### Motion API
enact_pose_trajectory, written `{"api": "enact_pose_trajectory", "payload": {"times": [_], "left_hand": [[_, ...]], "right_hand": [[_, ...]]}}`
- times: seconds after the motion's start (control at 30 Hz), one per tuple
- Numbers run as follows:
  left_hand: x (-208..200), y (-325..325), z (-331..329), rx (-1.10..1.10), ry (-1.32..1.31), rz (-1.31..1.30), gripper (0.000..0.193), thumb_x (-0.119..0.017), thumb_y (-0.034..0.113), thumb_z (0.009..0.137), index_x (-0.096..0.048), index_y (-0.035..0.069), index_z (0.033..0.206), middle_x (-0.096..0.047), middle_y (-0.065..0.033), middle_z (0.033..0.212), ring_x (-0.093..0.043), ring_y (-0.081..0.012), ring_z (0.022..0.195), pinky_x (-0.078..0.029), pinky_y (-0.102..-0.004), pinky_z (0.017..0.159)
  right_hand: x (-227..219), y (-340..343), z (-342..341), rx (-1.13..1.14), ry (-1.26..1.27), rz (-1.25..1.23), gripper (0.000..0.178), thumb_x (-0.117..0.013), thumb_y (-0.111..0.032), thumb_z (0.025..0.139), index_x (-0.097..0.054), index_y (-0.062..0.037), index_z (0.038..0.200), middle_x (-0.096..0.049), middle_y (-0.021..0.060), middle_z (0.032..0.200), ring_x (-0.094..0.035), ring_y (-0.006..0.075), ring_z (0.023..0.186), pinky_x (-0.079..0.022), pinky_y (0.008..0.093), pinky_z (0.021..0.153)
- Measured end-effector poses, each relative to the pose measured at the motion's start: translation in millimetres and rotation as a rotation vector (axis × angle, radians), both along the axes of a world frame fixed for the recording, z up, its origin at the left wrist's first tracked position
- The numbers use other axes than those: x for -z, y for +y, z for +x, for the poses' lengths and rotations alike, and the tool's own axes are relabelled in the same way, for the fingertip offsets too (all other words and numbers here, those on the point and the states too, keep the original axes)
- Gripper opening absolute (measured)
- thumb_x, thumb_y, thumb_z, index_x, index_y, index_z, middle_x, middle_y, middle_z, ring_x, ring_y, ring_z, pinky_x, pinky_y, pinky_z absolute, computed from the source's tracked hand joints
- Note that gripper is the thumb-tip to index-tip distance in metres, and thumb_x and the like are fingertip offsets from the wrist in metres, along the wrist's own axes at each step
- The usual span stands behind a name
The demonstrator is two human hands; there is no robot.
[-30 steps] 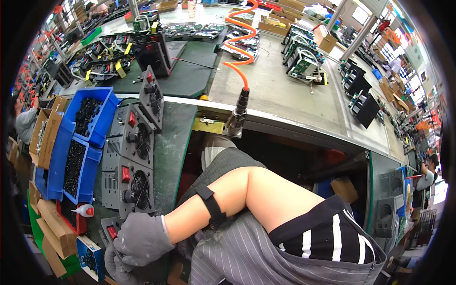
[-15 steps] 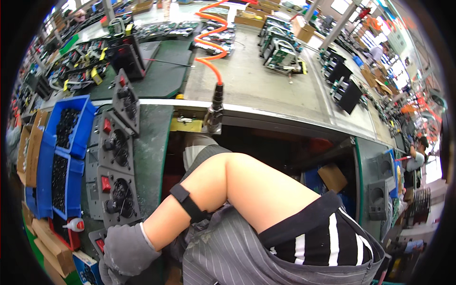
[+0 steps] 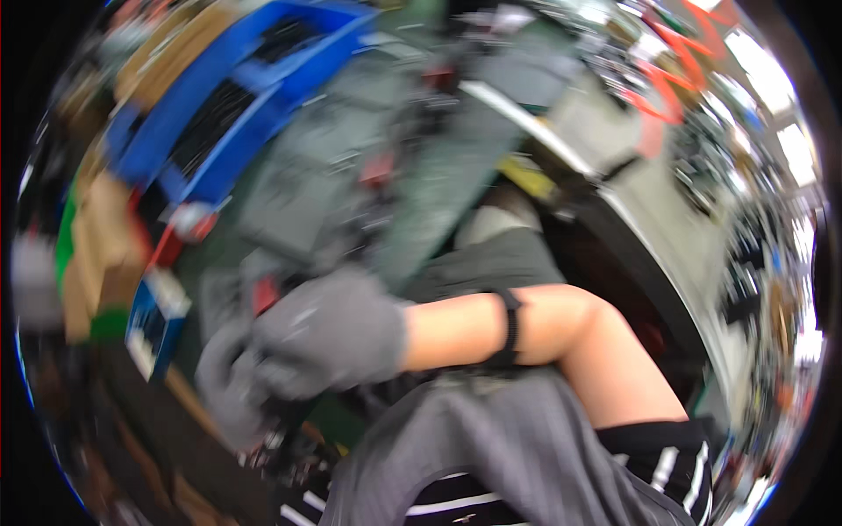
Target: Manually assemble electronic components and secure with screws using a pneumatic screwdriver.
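"Where is the grey panel [image 3: 222,298] sitting?"
"It's lying on the near side of the blue bin [image 3: 217,171], its red switch [image 3: 264,294] showing beside the gloved right hand [image 3: 329,331]."
"And the left hand [image 3: 230,381]?"
"It's resting just beside the right one, farther from the bin (blur is softening both); I can't tell whether either is gripping the panel."
"What's nearer the bin?"
"A white bottle [image 3: 191,221] is sitting just beside it."
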State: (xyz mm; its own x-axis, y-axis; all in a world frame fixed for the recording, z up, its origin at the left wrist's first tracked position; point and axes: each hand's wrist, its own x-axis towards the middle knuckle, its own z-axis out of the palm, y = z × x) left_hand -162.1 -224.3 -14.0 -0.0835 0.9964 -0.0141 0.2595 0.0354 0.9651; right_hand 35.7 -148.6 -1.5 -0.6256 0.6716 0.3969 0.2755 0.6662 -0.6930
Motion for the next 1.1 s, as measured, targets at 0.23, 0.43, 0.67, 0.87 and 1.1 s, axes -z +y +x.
{"api": "enact_pose_trajectory", "payload": {"times": [0.23,0.43,0.67,0.87,1.1], "left_hand": [[-17,19,43,0.182,-0.438,-0.09,0.04,-0.059,0.023,0.091,-0.054,-0.007,0.117,-0.06,-0.0015,0.09,-0.052,-0.0046,0.072,-0.042,-0.0184,0.064],[-9,20,23,0.298,-0.557,-0.153,0.037,-0.057,0.006,0.088,-0.051,-0.008,0.123,-0.058,0.0024,0.086,-0.047,-0.001,0.071,-0.04,-0.0171,0.065],[-7,19,23,0.253,-0.272,-0.048,0.034,-0.06,0.0,0.083,-0.057,-0.005,0.117,-0.057,0.0012,0.083,-0.048,-0.0018,0.068,-0.042,-0.0183,0.063],[-9,25,31,0.245,-0.357,0.032,0.029,-0.055,-0.001,0.085,-0.058,-0.005,0.114,-0.062,-0.0063,0.095,-0.057,-0.0067,0.08,-0.046,-0.021,0.074],[-23,25,32,0.254,-0.361,-0.139,0.032,-0.05,0.012,0.093,-0.052,-0.007,0.119,-0.063,-0.0033,0.093,-0.057,-0.0051,0.08,-0.046,-0.0186,0.071]], "right_hand": [[8,0,20,0.069,-0.055,0.174,0.036,-0.061,-0.039,0.079,-0.048,-0.0074,0.068,-0.05,0.0085,0.058,-0.055,0.0282,0.053,-0.045,0.0387,0.048],[-6,-1,19,0.071,-0.16,0.255,0.035,-0.058,-0.039,0.083,-0.053,-0.0056,0.079,-0.052,0.0064,0.065,-0.056,0.0223,0.054,-0.045,0.0332,0.044],[-5,-3,14,0.073,-0.174,0.319,0.032,-0.058,-0.037,0.082,-0.052,-0.0062,0.078,-0.051,0.007,0.065,-0.055,0.023,0.053,-0.044,0.0342,0.043],[1,5,14,0.053,-0.17,0.33,0.035,-0.054,-0.04,0.085,-0.051,-0.0065,0.073,-0.05,0.0089,0.062,-0.055,0.0253,0.051,-0.044,0.0357,0.042],[11,4,11,0.126,-0.076,0.249,0.042,-0.055,-0.046,0.083,-0.051,-0.0061,0.071,-0.054,0.011,0.061,-0.059,0.0284,0.054,-0.046,0.0377,0.044]]}}
